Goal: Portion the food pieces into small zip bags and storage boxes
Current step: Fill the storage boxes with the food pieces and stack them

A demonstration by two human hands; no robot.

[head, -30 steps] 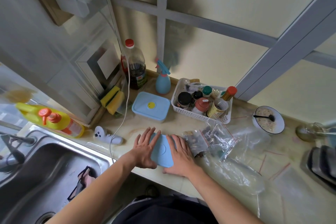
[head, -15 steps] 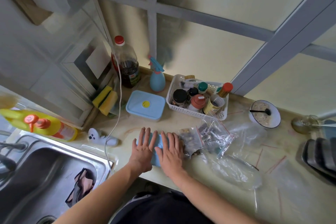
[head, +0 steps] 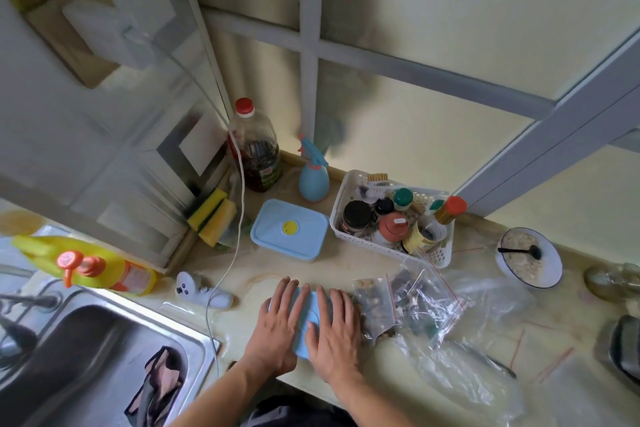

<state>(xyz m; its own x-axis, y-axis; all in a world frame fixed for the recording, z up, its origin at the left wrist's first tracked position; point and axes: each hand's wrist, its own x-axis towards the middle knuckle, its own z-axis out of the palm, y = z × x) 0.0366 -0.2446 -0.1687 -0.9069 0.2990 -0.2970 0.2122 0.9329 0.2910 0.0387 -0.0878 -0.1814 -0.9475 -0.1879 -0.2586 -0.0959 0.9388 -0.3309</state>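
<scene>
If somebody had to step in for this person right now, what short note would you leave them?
Left hand and right hand: both flat, pressing the lid of the blue storage box at the counter's front edge.
A second blue box, lidded, sits behind it.
Filled zip bags lie just right of the hands; loose clear bags beyond.
Done: some bags filled, one box closed.
Left: finish sealing this lid; whether food remains to portion is unclear.

There is only one view, from a wide-angle camera worn on the person's head. It looks forward and steeply down onto the bench (head: 346,274), close enough that both forearms enter from the bottom edge. The sink (head: 86,350) is left of the bench, the window frame (head: 308,55) is behind it. Straight lines bend near the edges.
</scene>
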